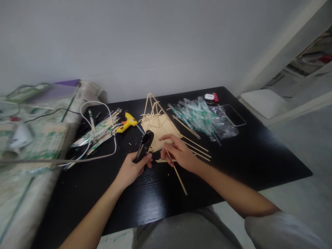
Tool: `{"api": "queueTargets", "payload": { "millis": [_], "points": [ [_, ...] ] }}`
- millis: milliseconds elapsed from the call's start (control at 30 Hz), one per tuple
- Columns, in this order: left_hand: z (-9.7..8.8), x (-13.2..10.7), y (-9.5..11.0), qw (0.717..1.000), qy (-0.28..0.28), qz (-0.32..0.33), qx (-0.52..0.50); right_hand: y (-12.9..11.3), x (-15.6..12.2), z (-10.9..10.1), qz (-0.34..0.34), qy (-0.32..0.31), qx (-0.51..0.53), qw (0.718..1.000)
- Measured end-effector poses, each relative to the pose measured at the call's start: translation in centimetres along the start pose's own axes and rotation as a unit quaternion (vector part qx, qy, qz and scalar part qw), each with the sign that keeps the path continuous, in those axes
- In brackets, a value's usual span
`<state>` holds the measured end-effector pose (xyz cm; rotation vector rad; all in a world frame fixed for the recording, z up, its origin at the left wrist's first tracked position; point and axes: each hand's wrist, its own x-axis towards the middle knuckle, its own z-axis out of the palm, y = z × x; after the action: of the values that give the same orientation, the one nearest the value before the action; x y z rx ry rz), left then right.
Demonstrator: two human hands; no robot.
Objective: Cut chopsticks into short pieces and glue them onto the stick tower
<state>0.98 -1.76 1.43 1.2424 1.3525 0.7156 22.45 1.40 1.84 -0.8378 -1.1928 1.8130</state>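
My left hand (131, 168) is closed around a black cutter (144, 145), whose jaws point up towards a model of thin wooden sticks (158, 121). My right hand (178, 152) pinches one thin wooden stick (178, 174), which slants down to the right over the black table (249, 155). The stick's upper end lies near the cutter. Both hands hover just in front of the model's flat stick base. A few loose sticks (195, 145) lie on the table beside my right hand.
A yellow glue gun (127, 122) with a white cable (98, 103) lies left of the model. Wrapped chopsticks (100, 133) lie further left. A heap of empty clear wrappers (204, 117) sits at the right rear, by a white and red object (211, 97). Cluttered bags fill the left.
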Motion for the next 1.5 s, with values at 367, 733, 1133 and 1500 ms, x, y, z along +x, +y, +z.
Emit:
{"api": "queueTargets", "payload": {
  "millis": [367, 733, 1133, 1500],
  "points": [
    [-0.8, -0.2, 0.0, 0.991, 0.041, 0.063, -0.108, -2.8, -2.1, -4.9, -0.079, 0.176, -0.032, 0.981],
    [-1.4, 0.1, 0.4, 0.952, 0.202, 0.146, -0.176, -3.2, -5.2, -7.0, 0.011, 0.064, -0.508, 0.859],
    [-1.6, 0.3, 0.3, 0.959, 0.197, 0.158, -0.132, -0.1, -5.5, -5.3, -0.011, -0.050, -0.650, 0.758],
    [-1.6, 0.6, 0.0, 0.962, 0.196, 0.144, -0.123, 1.2, -5.3, -5.4, -0.079, -0.096, -0.716, 0.686]
  ]
}}
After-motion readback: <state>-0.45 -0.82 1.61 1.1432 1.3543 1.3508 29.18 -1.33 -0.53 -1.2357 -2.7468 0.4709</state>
